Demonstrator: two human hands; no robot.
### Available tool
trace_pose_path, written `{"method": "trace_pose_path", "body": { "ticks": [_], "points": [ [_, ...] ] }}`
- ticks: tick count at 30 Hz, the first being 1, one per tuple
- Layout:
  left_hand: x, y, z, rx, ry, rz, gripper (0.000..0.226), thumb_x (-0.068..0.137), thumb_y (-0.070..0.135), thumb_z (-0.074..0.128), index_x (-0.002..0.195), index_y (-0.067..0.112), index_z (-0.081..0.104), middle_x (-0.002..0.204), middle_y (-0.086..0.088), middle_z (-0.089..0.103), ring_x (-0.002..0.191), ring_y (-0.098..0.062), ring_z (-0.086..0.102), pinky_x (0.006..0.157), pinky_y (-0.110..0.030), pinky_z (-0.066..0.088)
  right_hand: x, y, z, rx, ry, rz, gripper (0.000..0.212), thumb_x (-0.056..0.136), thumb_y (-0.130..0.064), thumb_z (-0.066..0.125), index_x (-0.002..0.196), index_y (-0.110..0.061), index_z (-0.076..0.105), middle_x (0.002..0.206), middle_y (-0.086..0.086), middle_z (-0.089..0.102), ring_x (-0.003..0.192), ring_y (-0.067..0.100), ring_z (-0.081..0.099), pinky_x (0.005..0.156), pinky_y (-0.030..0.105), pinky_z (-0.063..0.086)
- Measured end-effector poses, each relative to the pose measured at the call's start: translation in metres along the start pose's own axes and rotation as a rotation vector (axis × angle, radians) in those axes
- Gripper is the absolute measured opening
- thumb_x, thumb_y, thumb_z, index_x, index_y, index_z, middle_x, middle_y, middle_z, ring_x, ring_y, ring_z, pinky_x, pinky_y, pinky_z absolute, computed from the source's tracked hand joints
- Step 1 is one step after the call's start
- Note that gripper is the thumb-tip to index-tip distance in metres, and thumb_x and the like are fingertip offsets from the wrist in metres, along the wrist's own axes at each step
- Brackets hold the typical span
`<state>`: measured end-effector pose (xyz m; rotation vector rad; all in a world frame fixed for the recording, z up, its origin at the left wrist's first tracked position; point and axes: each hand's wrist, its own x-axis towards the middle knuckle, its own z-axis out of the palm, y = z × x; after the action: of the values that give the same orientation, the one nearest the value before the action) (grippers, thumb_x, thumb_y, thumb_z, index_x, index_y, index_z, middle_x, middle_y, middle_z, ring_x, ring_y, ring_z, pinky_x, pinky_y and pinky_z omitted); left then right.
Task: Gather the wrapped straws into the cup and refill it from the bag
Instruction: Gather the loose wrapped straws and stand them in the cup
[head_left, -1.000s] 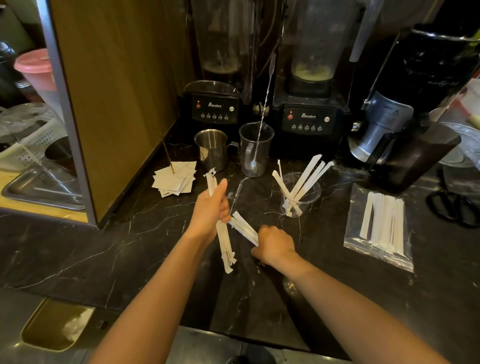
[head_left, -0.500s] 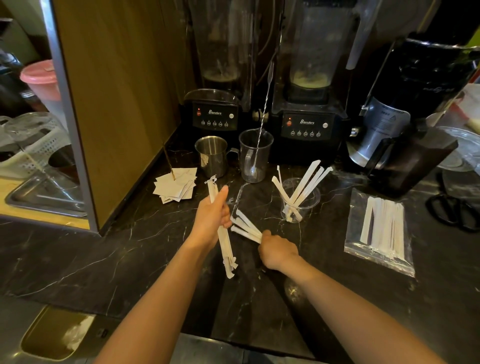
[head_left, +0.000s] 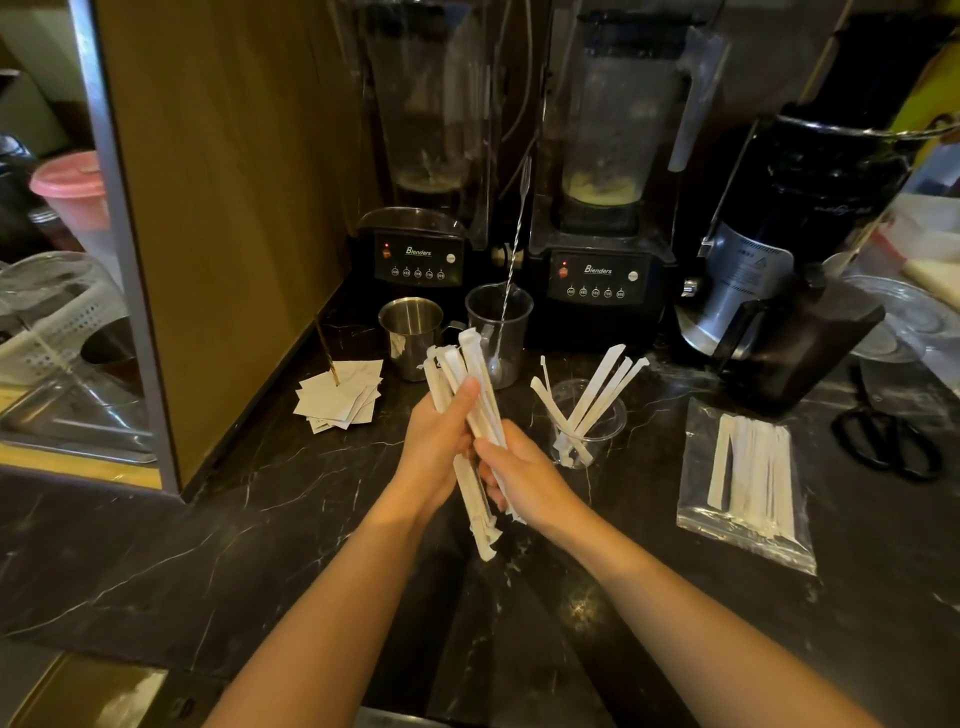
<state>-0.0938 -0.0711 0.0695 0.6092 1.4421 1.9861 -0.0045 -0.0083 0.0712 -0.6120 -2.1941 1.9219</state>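
Observation:
A bundle of white paper-wrapped straws (head_left: 470, 374) stands nearly upright above the dark marble counter, gripped by both hands. My left hand (head_left: 439, 449) wraps it from the left, thumb across the front. My right hand (head_left: 511, 475) closes on it from the right, lower down. Just to the right sits a short clear plastic cup (head_left: 589, 431) with several wrapped straws leaning out of it. Further right lies a clear zip bag (head_left: 743, 475) flat on the counter, holding several more wrapped straws.
Behind the hands stand a steel mug (head_left: 410, 335), a clear measuring cup with a bar spoon (head_left: 498, 340), and two blenders (head_left: 418, 260) (head_left: 600, 270). A pile of paper slips (head_left: 343, 397) lies left, a black grinder (head_left: 779, 291) and scissors (head_left: 888, 441) right.
My right hand lifted its straws off the counter and joined them to the ones in my left hand. Both hands rose and now hold one bundle together.

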Motion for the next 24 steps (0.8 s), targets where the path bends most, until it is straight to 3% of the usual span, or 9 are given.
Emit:
{"method": "trace_pose_path", "body": {
  "ticks": [1, 4, 6, 9, 12, 15, 17, 20, 24],
  "points": [
    [0.001, 0.0, 0.001, 0.0, 0.011, 0.01, 0.033, 0.07, 0.04, 0.054, 0.09, 0.016, 0.059, 0.06, 0.008, 0.067, 0.063, -0.004, 0.066, 0.055, -0.014, 0.05, 0.0, 0.001, 0.001, -0.029, 0.005, -0.014, 0.011, 0.094, -0.028, 0.038, 0.099, -0.022, 0.045, 0.065, -0.006, 0.045, 0.053, 0.004, 0.044, 0.05, 0.017, 0.037],
    [0.003, 0.003, 0.007, 0.022, 0.034, 0.027, 0.026, 0.077, 0.029, 0.055, 0.093, 0.008, 0.057, 0.066, 0.008, 0.062, 0.061, 0.002, 0.064, 0.056, -0.012, 0.05, -0.001, 0.003, -0.001, -0.117, 0.008, -0.036, 0.015, 0.094, -0.034, 0.036, 0.1, -0.022, 0.045, 0.068, -0.01, 0.047, 0.059, 0.002, 0.047, 0.056, 0.019, 0.036],
    [0.005, 0.004, 0.01, 0.035, 0.052, 0.006, 0.02, 0.078, 0.021, 0.059, 0.094, 0.008, 0.059, 0.071, 0.005, 0.058, 0.066, -0.004, 0.064, 0.062, -0.016, 0.051, -0.001, 0.003, -0.004, -0.193, -0.006, -0.042, 0.016, 0.094, -0.034, 0.035, 0.101, -0.022, 0.043, 0.071, -0.011, 0.047, 0.061, 0.001, 0.047, 0.056, 0.017, 0.035],
    [0.01, 0.004, 0.013, 0.029, 0.065, -0.032, 0.005, 0.076, 0.014, 0.063, 0.08, 0.016, 0.062, 0.068, 0.002, 0.057, 0.072, -0.012, 0.057, 0.069, -0.026, 0.047, -0.001, 0.003, -0.008, -0.311, -0.024, -0.039, 0.025, 0.095, -0.032, 0.034, 0.11, -0.013, 0.041, 0.075, -0.011, 0.047, 0.066, 0.002, 0.048, 0.055, 0.015, 0.036],
    [0.013, 0.003, 0.019, 0.044, 0.098, -0.066, 0.029, 0.078, 0.015, 0.062, 0.103, 0.0, 0.057, 0.076, -0.003, 0.058, 0.084, -0.021, 0.058, 0.079, -0.035, 0.047, 0.0, 0.003, -0.012, -0.365, -0.039, -0.047, 0.021, 0.095, -0.031, 0.034, 0.104, -0.013, 0.036, 0.077, -0.006, 0.047, 0.067, 0.007, 0.049, 0.057, 0.022, 0.038],
    [0.017, 0.002, 0.026, 0.104, 0.099, -0.054, 0.039, 0.081, 0.02, 0.059, 0.112, -0.003, 0.053, 0.078, 0.0, 0.057, 0.083, -0.016, 0.057, 0.075, -0.031, 0.046, 0.001, 0.004, -0.015, -0.394, -0.016, -0.041, 0.019, 0.095, -0.034, 0.034, 0.101, -0.015, 0.031, 0.086, 0.003, 0.049, 0.073, 0.014, 0.051, 0.059, 0.029, 0.038],
    [0.02, 0.004, 0.029, 0.124, 0.094, -0.055, 0.033, 0.083, 0.022, 0.057, 0.106, -0.001, 0.055, 0.076, 0.002, 0.056, 0.078, -0.011, 0.055, 0.071, -0.027, 0.044, 0.001, 0.004, -0.017, -0.38, 0.002, -0.059, 0.018, 0.095, -0.035, 0.034, 0.1, -0.018, 0.03, 0.09, 0.003, 0.046, 0.072, 0.01, 0.048, 0.057, 0.025, 0.038],
    [0.024, 0.007, 0.035, 0.144, 0.07, -0.059, 0.011, 0.083, 0.024, 0.057, 0.078, 0.014, 0.059, 0.069, 0.001, 0.055, 0.07, -0.01, 0.055, 0.069, -0.026, 0.046, 0.002, 0.002, -0.022, -0.343, 0.017, -0.086, 0.017, 0.095, -0.034, 0.034, 0.105, -0.021, 0.028, 0.097, 0.002, 0.047, 0.081, 0.01, 0.052, 0.066, 0.023, 0.043],
    [0.03, 0.017, 0.043, 0.214, 0.003, 0.027, 0.03, 0.084, 0.029, 0.054, 0.056, 0.018, 0.053, 0.048, 0.007, 0.052, 0.049, -0.004, 0.052, 0.054, -0.02, 0.046, 0.004, -0.004, -0.032, -0.344, 0.052, -0.108, 0.041, 0.094, -0.033, 0.038, 0.127, -0.016, 0.023, 0.123, 0.012, 0.048, 0.11, 0.023, 0.052, 0.093, 0.04, 0.047]
  ]
}}
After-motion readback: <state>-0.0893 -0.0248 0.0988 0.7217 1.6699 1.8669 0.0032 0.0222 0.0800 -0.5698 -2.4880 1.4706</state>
